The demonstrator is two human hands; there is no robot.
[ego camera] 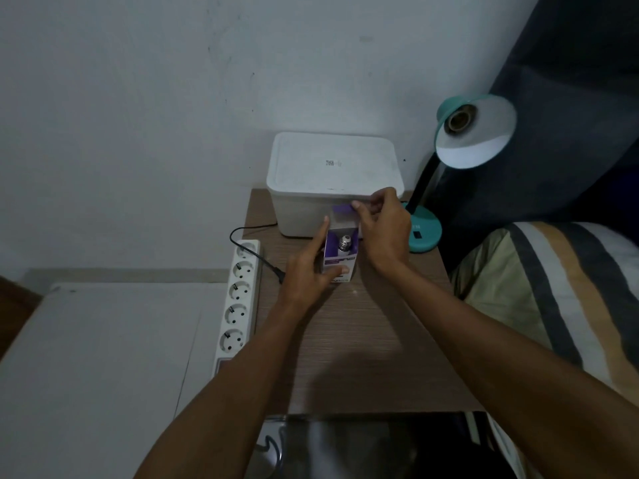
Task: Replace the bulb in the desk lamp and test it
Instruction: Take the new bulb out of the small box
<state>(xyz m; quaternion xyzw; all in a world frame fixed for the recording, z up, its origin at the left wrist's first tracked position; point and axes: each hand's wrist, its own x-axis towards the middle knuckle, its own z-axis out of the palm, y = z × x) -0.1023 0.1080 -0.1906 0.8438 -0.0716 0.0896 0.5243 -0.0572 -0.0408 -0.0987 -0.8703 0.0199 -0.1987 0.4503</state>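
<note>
- The bulb box (338, 261) stands upright on the tabletop (363, 333), long axis vertical, just in front of the white storage bin (332, 181).
- Left hand (311, 271): grip closed around the box body.
- Right hand (383, 229): grip pinching the opened top flap (342, 209) (purple).
- The bulb (344, 244) sits inside, screw base pointing up.
- Desk lamp (473, 133): empty socket faces the camera.

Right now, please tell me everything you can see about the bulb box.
The bulb box is small, of white and purple cardboard, and stands upright on the wooden table, in front of the white plastic container. Its top is open. The left hand grips its side and front; the right hand pinches the raised purple flap. Inside, a bulb shows, metal screw base up.
</note>
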